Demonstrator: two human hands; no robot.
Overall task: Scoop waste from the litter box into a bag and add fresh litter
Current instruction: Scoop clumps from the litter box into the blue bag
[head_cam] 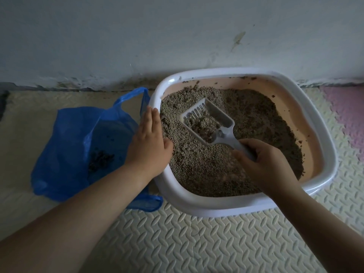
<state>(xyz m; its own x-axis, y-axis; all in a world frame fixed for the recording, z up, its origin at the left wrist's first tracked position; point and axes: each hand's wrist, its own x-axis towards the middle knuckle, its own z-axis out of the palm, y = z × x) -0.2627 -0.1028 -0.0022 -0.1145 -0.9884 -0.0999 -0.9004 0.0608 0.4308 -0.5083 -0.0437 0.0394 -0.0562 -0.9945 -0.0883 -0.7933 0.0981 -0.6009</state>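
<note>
A white-rimmed litter box (323,134) with a pink inner wall stands against the wall, filled with grey-brown litter (256,123). My right hand (264,164) grips the handle of a white slotted scoop (208,119), which sits over the litter with a load of granules and clumps in it. My left hand (149,142) rests flat, fingers straight, on the box's left rim. A blue plastic bag (74,146) lies open on the floor left of the box, with dark waste (100,160) inside.
A pale wall (177,36) with a scuffed, stained base runs behind the box. The floor is a cream textured foam mat (177,243), with a pink tile (346,115) at the far right.
</note>
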